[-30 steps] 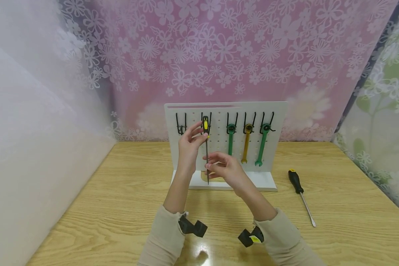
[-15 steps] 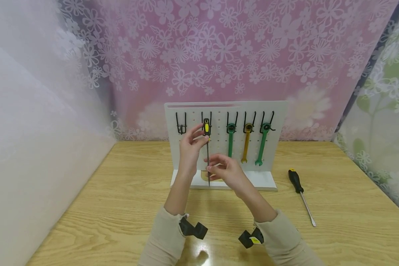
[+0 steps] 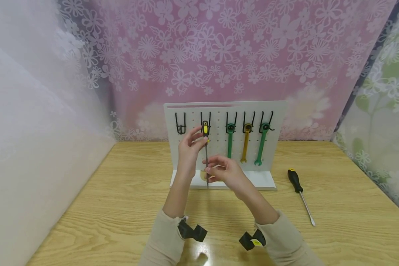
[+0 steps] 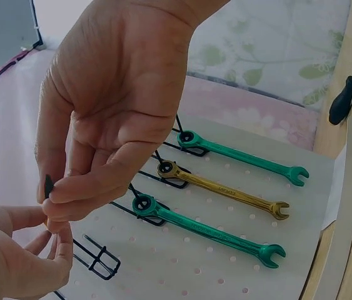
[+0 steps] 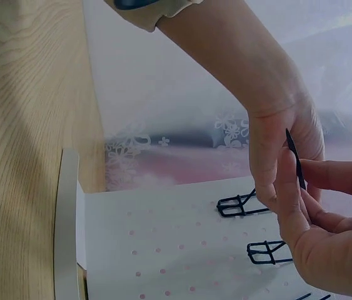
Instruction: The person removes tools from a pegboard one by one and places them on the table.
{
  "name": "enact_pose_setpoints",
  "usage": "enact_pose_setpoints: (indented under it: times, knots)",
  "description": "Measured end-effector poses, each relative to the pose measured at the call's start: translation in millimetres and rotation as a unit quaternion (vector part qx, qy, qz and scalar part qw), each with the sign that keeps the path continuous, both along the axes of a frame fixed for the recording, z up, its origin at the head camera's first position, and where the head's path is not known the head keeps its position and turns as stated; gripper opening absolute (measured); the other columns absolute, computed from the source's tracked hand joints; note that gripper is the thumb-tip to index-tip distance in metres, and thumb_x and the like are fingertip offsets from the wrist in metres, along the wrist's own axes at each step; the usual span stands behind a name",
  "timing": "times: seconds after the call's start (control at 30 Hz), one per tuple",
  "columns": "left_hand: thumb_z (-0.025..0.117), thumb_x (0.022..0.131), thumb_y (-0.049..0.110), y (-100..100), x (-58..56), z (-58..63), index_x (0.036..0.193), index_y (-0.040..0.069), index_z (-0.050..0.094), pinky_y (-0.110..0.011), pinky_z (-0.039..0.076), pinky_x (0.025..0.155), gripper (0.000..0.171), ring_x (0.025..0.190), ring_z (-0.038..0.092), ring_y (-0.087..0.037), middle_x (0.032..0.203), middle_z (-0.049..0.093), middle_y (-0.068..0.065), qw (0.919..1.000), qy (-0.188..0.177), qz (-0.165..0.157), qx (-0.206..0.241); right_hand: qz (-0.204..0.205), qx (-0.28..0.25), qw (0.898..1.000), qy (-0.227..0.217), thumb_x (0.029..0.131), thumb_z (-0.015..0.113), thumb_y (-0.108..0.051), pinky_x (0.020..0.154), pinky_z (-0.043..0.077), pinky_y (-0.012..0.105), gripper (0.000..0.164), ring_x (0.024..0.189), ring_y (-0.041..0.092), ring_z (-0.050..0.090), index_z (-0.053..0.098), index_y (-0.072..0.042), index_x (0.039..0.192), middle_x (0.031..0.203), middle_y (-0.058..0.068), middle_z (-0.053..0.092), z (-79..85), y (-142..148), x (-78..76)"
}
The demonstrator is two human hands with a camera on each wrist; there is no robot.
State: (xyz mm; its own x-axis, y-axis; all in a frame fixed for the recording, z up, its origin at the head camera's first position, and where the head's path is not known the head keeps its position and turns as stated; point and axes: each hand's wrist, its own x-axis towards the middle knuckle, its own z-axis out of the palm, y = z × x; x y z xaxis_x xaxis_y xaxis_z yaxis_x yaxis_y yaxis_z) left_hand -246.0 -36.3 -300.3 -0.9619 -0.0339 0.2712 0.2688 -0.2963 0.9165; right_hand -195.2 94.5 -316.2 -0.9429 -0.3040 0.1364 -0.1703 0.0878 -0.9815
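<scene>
The left hand [image 3: 188, 151] pinches the screwdriver [image 3: 206, 150] near its handle [image 3: 205, 129], the right hand [image 3: 227, 171] its lower end; both should probably move together.

No txt, nos. or brand legible anywhere; gold wrench [image 4: 226, 190] has tiny lettering-like marks along its shaft in left wrist view, too small & blurry to read; yellow tag [image 3: 256, 242] on R wrist cam [image 3: 246, 242], head view, also unreadable

Left wrist view: held screwdriver [image 4: 49, 186] mostly hidden.
</scene>
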Motion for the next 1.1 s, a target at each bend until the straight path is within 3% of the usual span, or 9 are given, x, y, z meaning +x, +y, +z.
enact_pose_setpoints:
  times: [0.13,0.37,0.63,0.9,1.1]
  knots:
    - [0.062,0.087,0.004,-0.1,1.3,0.3,0.122,0.009,0.057,-0.031,0.046,0.087,0.036,0.098,0.056,-0.024,0.111,0.055,-0.011,1.0000,0.003,-0.004,0.006,0.010,-0.009,1.000,-0.002,0.090,0.058,-0.005,0.074,0.053,0.039,0.029,0.087,0.039,0.060,0.053,0.008,0.116,0.095,0.019,0.055,2.7,0.2,2.5]
    - [0.061,0.087,0.004,-0.7,7.4,2.7,0.124,0.009,0.056,-0.032,0.046,0.088,0.037,0.098,0.056,-0.024,0.113,0.055,-0.011,0.9999,0.013,-0.011,0.001,0.012,-0.003,1.000,-0.002,0.090,0.057,-0.006,0.073,0.053,0.037,0.031,0.082,0.030,0.062,0.052,0.009,0.117,0.093,0.017,0.056,5.4,0.3,7.1]
    - [0.062,0.087,0.005,-0.2,11.5,3.9,0.124,0.010,0.056,-0.033,0.045,0.089,0.037,0.099,0.056,-0.024,0.114,0.054,-0.011,0.9996,0.021,-0.017,0.003,0.008,-0.004,1.000,-0.004,0.090,0.058,-0.006,0.073,0.053,0.040,0.028,0.084,0.037,0.061,0.054,0.005,0.115,0.092,0.015,0.057,5.9,1.6,10.6]
    - [0.062,0.086,0.003,3.4,15.9,5.1,0.123,0.009,0.057,-0.035,0.044,0.090,0.038,0.098,0.056,-0.024,0.113,0.055,-0.011,0.9990,0.040,-0.016,0.010,0.007,0.002,1.000,0.007,0.090,0.058,-0.005,0.073,0.053,0.041,0.027,0.081,0.028,0.063,0.054,0.005,0.115,0.093,0.014,0.057,6.6,6.0,14.1]
    - [0.063,0.085,0.002,12.8,20.3,5.1,0.123,0.010,0.057,-0.035,0.044,0.090,0.039,0.097,0.057,-0.023,0.111,0.056,-0.010,0.9987,0.047,-0.016,0.014,0.007,0.007,1.000,0.018,0.090,0.059,-0.006,0.074,0.053,0.044,0.025,0.083,0.033,0.062,0.055,0.004,0.113,0.093,0.015,0.056,2.3,17.1,16.4]
